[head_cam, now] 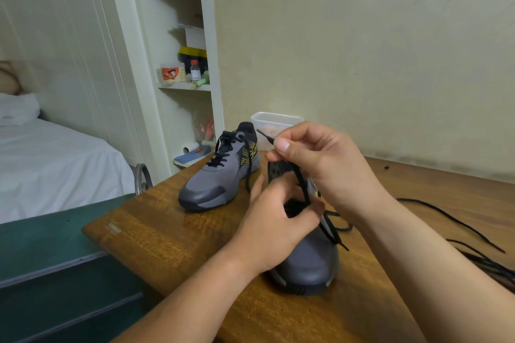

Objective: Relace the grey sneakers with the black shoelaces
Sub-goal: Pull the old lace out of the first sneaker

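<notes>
On the tabletop (167, 231), the far sneaker (211, 184) is sitting laced, while the near sneaker (309, 264) is lying partly laced. The right hand (328, 164) is pinching its black shoelace (302, 184) taut; the left hand (273, 225) is gripping that sneaker.

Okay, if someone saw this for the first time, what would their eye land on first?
The two hands at centre: the right hand pinches a black shoelace running up from the near grey sneaker, which the left hand grips at its opening. Behind it on the table stands the second grey sneaker, already laced; loose black laces trail at the right.
</notes>
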`<state>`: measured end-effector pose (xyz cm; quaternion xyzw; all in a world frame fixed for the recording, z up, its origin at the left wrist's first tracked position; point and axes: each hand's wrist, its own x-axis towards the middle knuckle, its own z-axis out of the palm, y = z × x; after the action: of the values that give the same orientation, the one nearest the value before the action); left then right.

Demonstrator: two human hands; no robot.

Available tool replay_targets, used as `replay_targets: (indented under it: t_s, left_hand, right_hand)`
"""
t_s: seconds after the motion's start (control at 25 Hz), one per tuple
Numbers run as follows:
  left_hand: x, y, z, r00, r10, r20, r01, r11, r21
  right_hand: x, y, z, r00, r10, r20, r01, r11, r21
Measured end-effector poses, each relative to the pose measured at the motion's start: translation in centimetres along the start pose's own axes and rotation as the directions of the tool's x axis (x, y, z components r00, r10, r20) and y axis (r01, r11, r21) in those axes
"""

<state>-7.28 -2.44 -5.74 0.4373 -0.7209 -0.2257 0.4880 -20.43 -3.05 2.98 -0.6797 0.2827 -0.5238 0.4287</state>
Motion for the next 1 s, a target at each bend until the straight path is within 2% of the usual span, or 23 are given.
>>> replay_targets:
  t_s: [0.12, 0.28, 0.36, 0.44, 0.48, 0.56, 0.6, 0.68, 0.8, 0.92, 1.0]
  left_hand:
    - [-0.3, 0.2, -0.4, 0.999, 0.014, -0.035, -0.015, 0.999, -0.036]
    - [0.3, 1.3, -1.2, 0.997, 0.044, -0.062, -0.047, 0.998, -0.034]
    - [0.4, 2.0, -1.6, 0.995, 0.011, -0.099, -0.018, 0.997, -0.073]
    - [0.3, 2.4, -2.2, 0.978, -0.109, -0.179, 0.072, 0.977, -0.202]
    - [0.2, 2.3, -2.6, 0.946, -0.215, -0.241, 0.145, 0.950, -0.277]
    - [0.2, 0.9, -3.5, 0.813, -0.452, -0.367, 0.289, 0.861, -0.419]
    - [0.2, -0.1, -3.8, 0.726, -0.552, -0.410, 0.339, 0.806, -0.485]
    - [0.1, -1.4, -4.0, 0.582, -0.656, -0.481, 0.336, 0.732, -0.592]
    - [-0.3, -1.3, -3.2, 0.518, -0.639, -0.569, 0.237, 0.746, -0.622]
    - [-1.3, -0.6, -1.8, 0.481, -0.601, -0.638, 0.318, 0.798, -0.512]
    - [-1.4, -0.4, -1.3, 0.502, -0.595, -0.628, 0.287, 0.799, -0.528]
  right_hand:
    - [-0.1, 0.6, -0.4, 0.999, 0.036, -0.014, -0.036, 0.999, -0.021]
    - [0.1, 1.9, -0.3, 0.995, 0.094, 0.012, -0.094, 0.994, 0.045]
    - [0.3, 2.0, -0.4, 0.994, 0.104, 0.022, -0.106, 0.991, 0.082]
    - [0.4, 1.7, -1.3, 0.993, 0.108, -0.039, -0.104, 0.990, 0.094]
    - [0.6, 1.8, -2.0, 0.986, 0.120, -0.113, -0.114, 0.991, 0.064]
    - [0.9, 2.4, -3.9, 0.948, 0.168, -0.271, -0.195, 0.978, -0.075]
    - [0.9, 3.0, -4.9, 0.930, 0.209, -0.303, -0.262, 0.954, -0.147]
    - [0.7, 4.2, -6.1, 0.920, 0.310, -0.239, -0.371, 0.885, -0.283]
    - [0.3, 5.0, -6.4, 0.917, 0.388, -0.095, -0.390, 0.817, -0.424]
    - [0.4, 5.0, -6.3, 0.935, 0.347, -0.075, -0.340, 0.816, -0.467]
    - [0.5, 5.2, -6.4, 0.936, 0.336, -0.102, -0.343, 0.813, -0.471]
